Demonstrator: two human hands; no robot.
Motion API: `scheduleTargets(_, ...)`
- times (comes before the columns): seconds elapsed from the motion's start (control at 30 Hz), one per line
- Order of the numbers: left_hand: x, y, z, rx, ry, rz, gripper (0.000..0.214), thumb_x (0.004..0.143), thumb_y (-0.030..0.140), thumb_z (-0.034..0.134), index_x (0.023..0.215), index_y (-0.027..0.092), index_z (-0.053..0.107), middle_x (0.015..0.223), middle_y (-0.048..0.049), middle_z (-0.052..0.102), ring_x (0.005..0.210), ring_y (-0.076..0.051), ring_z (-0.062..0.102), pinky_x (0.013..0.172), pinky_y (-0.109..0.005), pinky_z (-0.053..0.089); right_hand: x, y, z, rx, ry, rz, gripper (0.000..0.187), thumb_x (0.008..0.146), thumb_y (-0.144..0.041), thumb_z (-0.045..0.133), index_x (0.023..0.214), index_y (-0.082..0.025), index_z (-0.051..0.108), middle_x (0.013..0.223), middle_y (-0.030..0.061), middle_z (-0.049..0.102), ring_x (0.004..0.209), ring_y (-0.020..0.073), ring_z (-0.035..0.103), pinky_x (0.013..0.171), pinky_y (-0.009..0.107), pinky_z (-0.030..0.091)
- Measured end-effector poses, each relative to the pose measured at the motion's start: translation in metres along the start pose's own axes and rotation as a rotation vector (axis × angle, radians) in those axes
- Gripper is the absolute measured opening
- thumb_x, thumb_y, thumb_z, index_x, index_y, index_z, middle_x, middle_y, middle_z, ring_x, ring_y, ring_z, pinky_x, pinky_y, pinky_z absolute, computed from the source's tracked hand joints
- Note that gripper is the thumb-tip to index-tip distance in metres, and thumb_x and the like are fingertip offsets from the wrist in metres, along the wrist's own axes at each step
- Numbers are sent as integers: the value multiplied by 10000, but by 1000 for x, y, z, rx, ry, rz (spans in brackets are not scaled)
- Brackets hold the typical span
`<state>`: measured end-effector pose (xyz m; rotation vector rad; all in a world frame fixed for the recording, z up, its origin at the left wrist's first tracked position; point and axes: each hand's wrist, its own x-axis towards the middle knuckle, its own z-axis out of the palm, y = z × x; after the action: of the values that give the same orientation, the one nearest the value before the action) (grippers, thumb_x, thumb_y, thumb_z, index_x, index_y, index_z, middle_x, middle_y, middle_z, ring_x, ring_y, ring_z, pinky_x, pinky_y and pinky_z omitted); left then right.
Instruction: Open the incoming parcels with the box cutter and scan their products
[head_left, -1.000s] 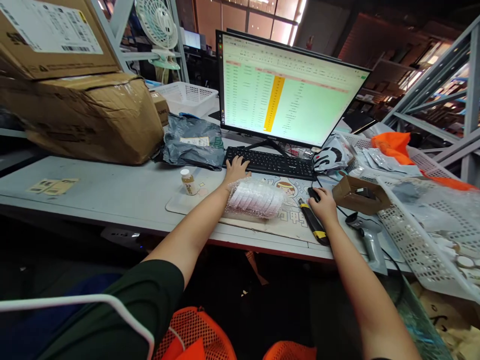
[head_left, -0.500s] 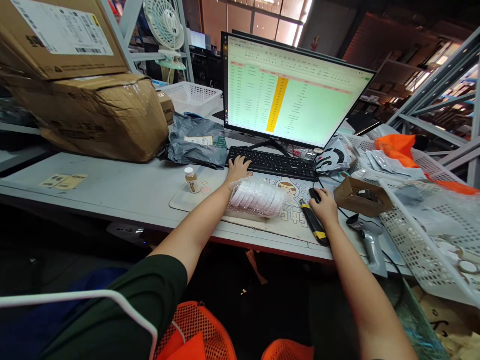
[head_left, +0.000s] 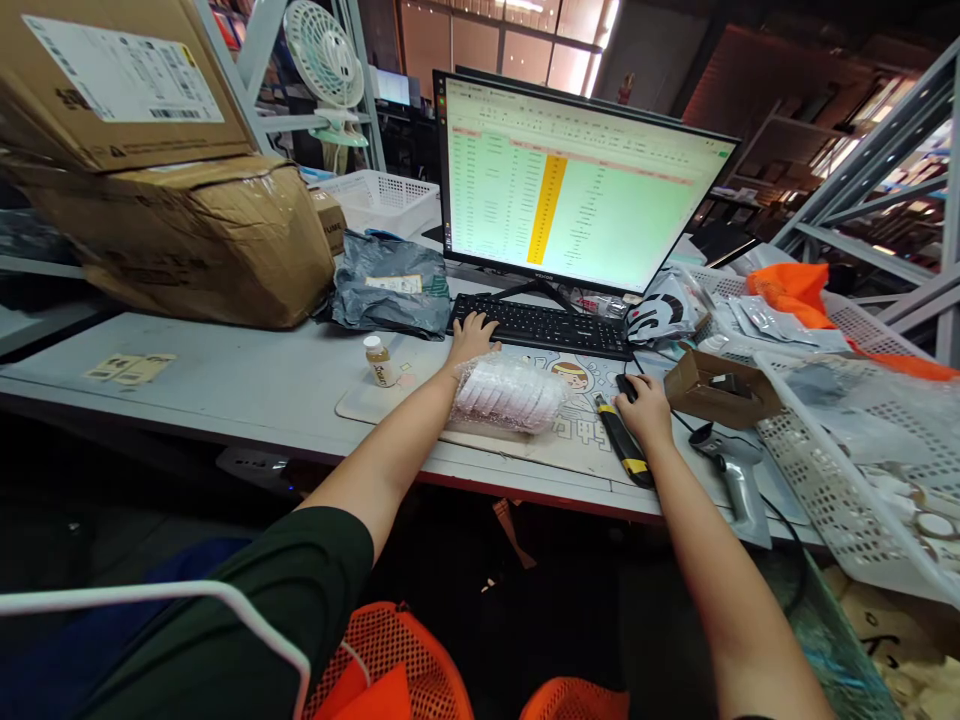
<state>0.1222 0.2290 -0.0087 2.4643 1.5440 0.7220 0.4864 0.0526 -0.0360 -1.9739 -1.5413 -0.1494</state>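
My left hand point(head_left: 472, 340) lies with its fingers spread on the left end of the black keyboard point(head_left: 551, 327). My right hand point(head_left: 646, 408) is wrapped over a black computer mouse point(head_left: 627, 388). Between my arms a bubble-wrapped bundle point(head_left: 511, 396) of pale, ribbed things rests on the printed desk mat point(head_left: 375, 402), close to my left wrist. A black and yellow box cutter point(head_left: 624, 442) lies just left of my right hand. The monitor point(head_left: 577, 190) behind the keyboard displays a spreadsheet with one orange column.
A small bottle point(head_left: 378, 361) and a grey plastic mailer point(head_left: 390, 285) are on the left, beside stacked cardboard boxes point(head_left: 172, 240). To the right are a small open carton point(head_left: 712, 390), a barcode scanner point(head_left: 735, 475) and a white perforated basket point(head_left: 825, 490).
The view has shifted slightly, so things sit a little further left. Both hands keep their places on the keyboard and the mouse.
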Motion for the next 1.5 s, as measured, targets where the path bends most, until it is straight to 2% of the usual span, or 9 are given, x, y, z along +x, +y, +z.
scheduleTargets(0.23, -6, 21, -48, -160, 189, 63, 520, 952, 82, 319, 1273, 144, 724, 1446, -131, 630, 1431, -203, 525, 1273, -373, 377, -3, -5, -7, 15, 52, -22, 591, 836, -371, 583, 1366, -128, 679, 1421, 205, 620, 1293, 350, 584, 1166, 530, 458)
scheduleTargets(0.37, -58, -4, -107, -358, 637, 151, 425, 1040, 245, 323, 1248, 226, 693, 1363, -71, 642, 1351, -212, 588, 1225, -411, 439, 0, -12, -17, 52, 195, -73, 473, 878, -323, 493, 1235, -103, 711, 1317, 219, 660, 1282, 340, 592, 1158, 545, 459)
scheduleTargets(0.47, -112, -46, -131, -445, 939, -24, 358, 959, 327, 500, 1263, 217, 653, 1345, -93, 621, 1327, -247, 595, 1162, -426, 488, -1, -17, -36, 80, 327, -103, 416, 865, -295, 489, 1152, -106, 724, 1286, 220, 661, 1270, 340, 609, 1142, 557, 468)
scheduleTargets(0.6, -156, -93, -125, -554, 549, -459, 671, 692, 267, 787, 1332, 158, 619, 1380, -159, 631, 1382, -326, 549, 1260, -485, 374, -32, -15, -86, 69, 435, -53, 393, 899, -324, 500, 1132, -122, 743, 1180, 192, 704, 1197, 329, 652, 1119, 541, 489)
scheduleTargets(0.7, -160, -106, -113, -785, 280, -546, 562, 605, 240, 858, 1140, 166, 700, 1182, -114, 726, 1251, -317, 629, 1249, -474, 386, -79, -3, -120, -57, 489, 169, 419, 876, -387, 585, 1170, -144, 759, 1243, 220, 686, 1268, 403, 611, 1132, 615, 454)
scheduleTargets(0.97, -131, -73, -118, -1198, 294, -638, 317, 870, 487, 654, 847, 211, 500, 735, -8, 601, 711, -173, 664, 697, -279, 590, -111, 46, -144, -256, -90, 798, 748, 719, -645, 711, 1244, -112, 713, 1240, 318, 686, 1241, 538, 630, 1030, 692, 485)
scheduleTargets(1.1, -129, -34, -130, -1724, 266, -625, 231, 832, 305, 700, 879, 207, 497, 736, 37, 584, 637, -100, 636, 663, -208, 563, -106, 48, -159, 33, -23, 780, 585, 484, -526, 845, 929, -185, 677, 952, 182, 731, 1009, 441, 702, 879, 603, 575)
scheduleTargets(1.3, -150, 28, -136, -1826, 137, -550, 236, 925, 390, 601, 1086, 222, 563, 800, 22, 600, 684, -132, 653, 737, -310, 624, -160, -58, -175, 972, -106, 622, 423, 582, -502, 883, 748, -220, 614, 603, -16, 590, 546, 164, 564, 529, 306, 512)
scheduleTargets(1.5, -170, 89, -106, -1545, 62, -271, 575, 792, 534, 825, 1152, 266, 465, 1117, -41, 646, 1073, -263, 734, 821, -380, 646, -190, -181, -169, 915, -448, 443, 399, 688, -415, 916, 1006, -217, 778, 717, 3, 709, 654, 192, 650, 646, 355, 592)
